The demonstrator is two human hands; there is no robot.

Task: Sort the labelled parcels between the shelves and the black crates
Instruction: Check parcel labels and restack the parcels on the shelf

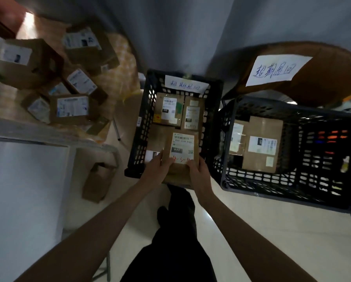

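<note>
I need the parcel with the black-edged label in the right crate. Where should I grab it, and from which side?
Take the large parcel by its two long side edges, coming straight down from above. It lies flat, label up, on top of another box, and the right crate walls block any sideways approach.

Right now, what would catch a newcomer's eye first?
Both hands, left and right, hold a labelled parcel over the near rim of the middle crate, which already holds parcels. A second crate with boxes sits to the right, and more parcels crowd the shelf on the left.
</note>
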